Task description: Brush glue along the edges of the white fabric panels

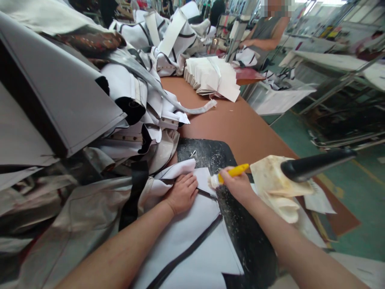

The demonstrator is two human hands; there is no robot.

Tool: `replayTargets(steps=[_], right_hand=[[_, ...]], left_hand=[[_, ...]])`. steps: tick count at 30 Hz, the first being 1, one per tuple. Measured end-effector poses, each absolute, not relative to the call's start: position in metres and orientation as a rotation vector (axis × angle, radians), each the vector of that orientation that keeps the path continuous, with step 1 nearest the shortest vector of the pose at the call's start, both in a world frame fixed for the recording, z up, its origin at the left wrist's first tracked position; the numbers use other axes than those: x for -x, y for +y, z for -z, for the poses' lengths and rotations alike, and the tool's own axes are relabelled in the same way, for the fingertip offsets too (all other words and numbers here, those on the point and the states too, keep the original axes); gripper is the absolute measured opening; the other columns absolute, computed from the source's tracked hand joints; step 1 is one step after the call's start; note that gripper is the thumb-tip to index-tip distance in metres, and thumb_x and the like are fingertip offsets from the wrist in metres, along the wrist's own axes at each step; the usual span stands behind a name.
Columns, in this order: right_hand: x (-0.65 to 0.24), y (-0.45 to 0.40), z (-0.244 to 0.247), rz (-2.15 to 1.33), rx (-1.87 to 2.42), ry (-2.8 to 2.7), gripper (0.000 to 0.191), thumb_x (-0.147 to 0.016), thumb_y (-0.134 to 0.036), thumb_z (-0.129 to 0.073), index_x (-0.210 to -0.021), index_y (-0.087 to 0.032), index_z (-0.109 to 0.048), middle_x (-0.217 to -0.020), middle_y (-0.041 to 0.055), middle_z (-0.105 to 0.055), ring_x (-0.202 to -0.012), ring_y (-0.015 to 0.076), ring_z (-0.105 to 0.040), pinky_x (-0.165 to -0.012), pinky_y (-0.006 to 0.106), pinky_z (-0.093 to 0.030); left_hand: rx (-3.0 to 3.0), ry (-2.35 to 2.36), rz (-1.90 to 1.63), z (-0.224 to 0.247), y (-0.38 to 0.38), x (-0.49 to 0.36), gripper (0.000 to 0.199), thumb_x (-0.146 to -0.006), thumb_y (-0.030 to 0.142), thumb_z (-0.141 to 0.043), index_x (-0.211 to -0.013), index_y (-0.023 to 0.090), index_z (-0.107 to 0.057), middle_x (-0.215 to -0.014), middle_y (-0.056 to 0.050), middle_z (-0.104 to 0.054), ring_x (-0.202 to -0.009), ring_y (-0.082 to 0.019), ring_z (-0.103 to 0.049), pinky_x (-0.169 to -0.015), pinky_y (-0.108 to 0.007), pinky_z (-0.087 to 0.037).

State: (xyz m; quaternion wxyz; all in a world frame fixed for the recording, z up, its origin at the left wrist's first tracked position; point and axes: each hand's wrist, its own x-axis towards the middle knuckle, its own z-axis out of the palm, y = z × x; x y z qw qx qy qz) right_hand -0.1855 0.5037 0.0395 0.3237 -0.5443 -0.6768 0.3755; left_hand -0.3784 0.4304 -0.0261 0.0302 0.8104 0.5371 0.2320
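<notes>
Two bare hands meet over a white panel (pixel 192 241) trimmed with a dark strip, which lies near me on a black, glue-flecked work mat (pixel 240 224) atop a brown table (pixel 237 124). My left hand (pixel 182 193) lies flat on the panel, fingers spread and pressing down, gripping nothing. My right hand (pixel 237 185) is closed around a yellow-handled brush (pixel 231 172), its pale bristle end touching the panel's far edge just beside the left fingertips. Right of that hand sits a stained, cream-coloured glue pot (pixel 276 184) with a black handle (pixel 315 163) jutting out to the right across it (what the handle belongs to I cannot tell).

From my remote seat, the step in hand looks like brushing adhesive along the edge fold. Done well, I judge, it calls for the left palm to keep the panel from creeping, short strokes kept beside the dark trim rather than across it, and a lightly loaded brush so nothing smears onto the white face.

Heaped pieces in white, grey and black (pixel 126 104) crowd the left side of the table. Farther off, a stack of pale cut pieces (pixel 210 74) rests on the tabletop, and another person (pixel 267 34) works at the far end.
</notes>
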Motion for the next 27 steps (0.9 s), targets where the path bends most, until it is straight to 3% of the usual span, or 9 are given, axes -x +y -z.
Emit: replayTargets(steps=[5, 11, 19, 24, 27], right_hand=[[0.161, 0.46, -0.043, -1.103, 1.454, -2.022, 0.026, -0.077, -0.036, -0.046, -0.058, -0.02, -0.051, -0.053, -0.0028, -0.048, -0.052, 0.0127, -0.046, -0.049, 0.023, -0.035], [0.187, 0.494, -0.039, -0.881, 1.377, -1.799, 0.024, -0.075, -0.038, -0.048, -0.061, -0.019, -0.052, -0.061, -0.0002, -0.054, -0.063, 0.0157, -0.052, -0.062, 0.025, -0.04], [0.147, 0.416, -0.042, -1.17, 1.393, -2.034, 0.029, -0.081, -0.036, -0.045, -0.056, -0.02, -0.049, -0.054, -0.0018, -0.048, -0.052, 0.0126, -0.046, -0.049, 0.023, -0.036], [0.167, 0.447, -0.038, -0.921, 1.379, -1.851, 0.024, -0.077, -0.038, -0.047, -0.062, -0.019, -0.052, -0.062, 0.0001, -0.054, -0.063, 0.015, -0.051, -0.06, 0.024, -0.04], [0.151, 0.423, -0.029, -1.04, 1.438, -1.868, 0.025, -0.08, -0.038, -0.047, -0.063, -0.019, -0.051, -0.06, -0.0005, -0.052, -0.061, 0.0145, -0.05, -0.057, 0.024, -0.039]], left_hand=[[-2.515, 1.606, -0.709, 0.024, 0.429, 0.38, 0.028, -0.088, 0.024, -0.042, -0.111, 0.017, -0.058, -0.124, -0.01, -0.054, -0.124, -0.026, -0.039, -0.1, -0.047, -0.032], [-2.552, 1.58, -0.672, 0.028, 0.428, 0.381, 0.026, -0.088, 0.025, -0.044, -0.108, 0.018, -0.059, -0.121, -0.007, -0.057, -0.12, -0.025, -0.043, -0.099, -0.044, -0.032], [-2.557, 1.591, -0.681, 0.029, 0.428, 0.378, 0.026, -0.089, 0.026, -0.043, -0.106, 0.017, -0.06, -0.119, -0.008, -0.058, -0.118, -0.026, -0.045, -0.098, -0.044, -0.032], [-2.576, 1.59, -0.673, 0.032, 0.428, 0.378, 0.027, -0.089, 0.026, -0.043, -0.106, 0.016, -0.06, -0.12, -0.008, -0.057, -0.118, -0.026, -0.045, -0.097, -0.043, -0.033], [-2.581, 1.587, -0.676, 0.033, 0.428, 0.378, 0.026, -0.089, 0.026, -0.042, -0.106, 0.016, -0.06, -0.119, -0.007, -0.058, -0.117, -0.025, -0.045, -0.097, -0.042, -0.033]])
